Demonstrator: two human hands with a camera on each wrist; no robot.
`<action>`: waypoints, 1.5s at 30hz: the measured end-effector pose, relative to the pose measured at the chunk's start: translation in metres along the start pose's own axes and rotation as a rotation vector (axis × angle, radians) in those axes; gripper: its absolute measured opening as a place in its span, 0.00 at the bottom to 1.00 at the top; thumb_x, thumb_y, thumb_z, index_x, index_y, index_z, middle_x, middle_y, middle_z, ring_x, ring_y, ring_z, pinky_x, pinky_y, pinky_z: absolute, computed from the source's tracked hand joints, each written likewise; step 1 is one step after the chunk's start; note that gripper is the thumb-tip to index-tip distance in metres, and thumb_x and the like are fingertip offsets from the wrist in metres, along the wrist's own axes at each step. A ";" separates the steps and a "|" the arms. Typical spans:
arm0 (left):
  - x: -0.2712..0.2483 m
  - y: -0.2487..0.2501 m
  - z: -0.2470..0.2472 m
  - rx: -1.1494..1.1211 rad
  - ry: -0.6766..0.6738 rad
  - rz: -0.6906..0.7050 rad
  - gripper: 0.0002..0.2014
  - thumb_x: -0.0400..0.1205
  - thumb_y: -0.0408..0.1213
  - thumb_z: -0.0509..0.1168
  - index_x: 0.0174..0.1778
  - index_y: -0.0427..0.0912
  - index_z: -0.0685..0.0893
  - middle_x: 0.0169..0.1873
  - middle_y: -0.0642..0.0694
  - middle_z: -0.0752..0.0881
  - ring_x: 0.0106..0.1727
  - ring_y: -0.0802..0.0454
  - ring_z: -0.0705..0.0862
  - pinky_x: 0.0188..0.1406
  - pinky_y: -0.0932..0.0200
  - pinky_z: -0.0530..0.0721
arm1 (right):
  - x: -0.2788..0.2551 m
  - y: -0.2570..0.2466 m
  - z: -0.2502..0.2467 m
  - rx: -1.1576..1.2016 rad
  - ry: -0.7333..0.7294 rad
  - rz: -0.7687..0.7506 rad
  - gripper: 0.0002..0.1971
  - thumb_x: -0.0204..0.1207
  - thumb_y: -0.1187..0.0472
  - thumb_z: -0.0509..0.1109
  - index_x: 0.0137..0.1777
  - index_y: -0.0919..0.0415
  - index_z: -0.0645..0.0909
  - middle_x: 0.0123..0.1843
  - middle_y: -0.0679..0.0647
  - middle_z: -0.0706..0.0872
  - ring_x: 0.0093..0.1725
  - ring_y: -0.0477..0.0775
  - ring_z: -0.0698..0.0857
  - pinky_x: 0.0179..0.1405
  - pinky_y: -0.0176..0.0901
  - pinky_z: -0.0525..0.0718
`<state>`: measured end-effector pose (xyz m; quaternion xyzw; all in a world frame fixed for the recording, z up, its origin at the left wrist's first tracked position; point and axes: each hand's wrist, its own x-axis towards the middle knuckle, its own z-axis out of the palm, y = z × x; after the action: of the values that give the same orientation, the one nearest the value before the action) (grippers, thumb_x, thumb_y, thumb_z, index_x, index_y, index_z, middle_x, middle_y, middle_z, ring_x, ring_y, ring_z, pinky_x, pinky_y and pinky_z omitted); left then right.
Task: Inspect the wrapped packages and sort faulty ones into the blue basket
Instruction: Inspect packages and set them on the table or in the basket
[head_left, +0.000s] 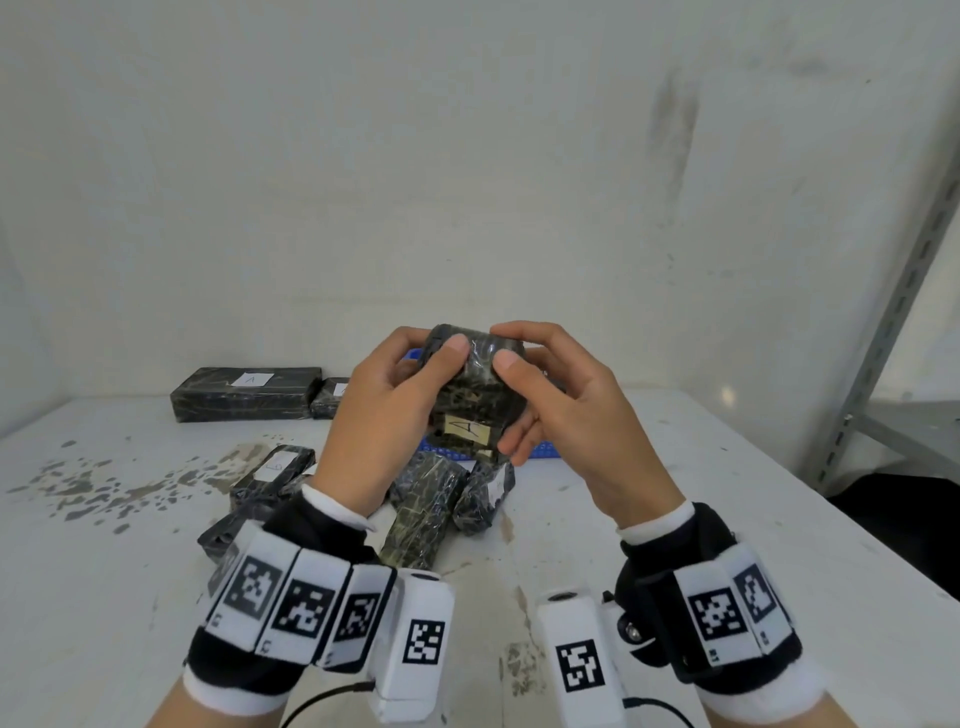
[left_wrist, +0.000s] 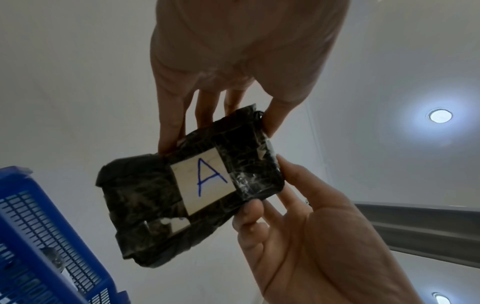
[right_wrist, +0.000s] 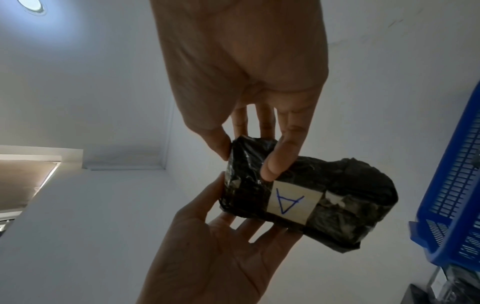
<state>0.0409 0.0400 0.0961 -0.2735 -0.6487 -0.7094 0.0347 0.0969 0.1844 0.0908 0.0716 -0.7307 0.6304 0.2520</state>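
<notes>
While both hands grip it at frame centre, the black-wrapped package (head_left: 470, 387) sits lifted above the table (head_left: 675, 519), in front of the blue basket (head_left: 543, 449). Left hand (head_left: 387, 410) pinches its left end, thumb on top; right hand (head_left: 558, 410) pinches the right end, fingers curled underneath. White label (left_wrist: 201, 181) with blue "A" faces down, plain in both wrist views. More wrapped packages (head_left: 441, 499) lie below the hands; a long wrapped block (head_left: 247, 392) at mid-left by the wall.
</notes>
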 end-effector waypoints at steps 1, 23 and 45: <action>0.000 -0.001 0.000 0.000 0.007 -0.002 0.10 0.82 0.45 0.67 0.49 0.41 0.84 0.31 0.52 0.88 0.36 0.56 0.88 0.46 0.44 0.89 | 0.000 0.000 0.001 0.002 -0.001 0.002 0.10 0.85 0.57 0.69 0.64 0.51 0.83 0.59 0.57 0.87 0.24 0.59 0.85 0.23 0.46 0.86; 0.002 -0.024 -0.012 -0.013 -0.017 -0.138 0.25 0.77 0.45 0.72 0.70 0.58 0.76 0.57 0.38 0.87 0.47 0.50 0.92 0.47 0.47 0.91 | 0.005 0.003 -0.017 0.224 0.061 0.024 0.15 0.89 0.58 0.60 0.73 0.50 0.80 0.58 0.51 0.90 0.48 0.47 0.89 0.33 0.41 0.85; 0.006 -0.021 -0.012 0.180 -0.013 -0.019 0.44 0.65 0.59 0.74 0.78 0.58 0.66 0.62 0.56 0.85 0.60 0.59 0.85 0.63 0.47 0.84 | 0.004 0.017 -0.018 -0.017 0.080 0.026 0.32 0.69 0.60 0.83 0.71 0.49 0.73 0.60 0.53 0.90 0.53 0.47 0.92 0.46 0.37 0.88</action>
<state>0.0236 0.0341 0.0800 -0.2677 -0.7126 -0.6467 0.0483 0.0909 0.2056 0.0794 0.0347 -0.7263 0.6297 0.2734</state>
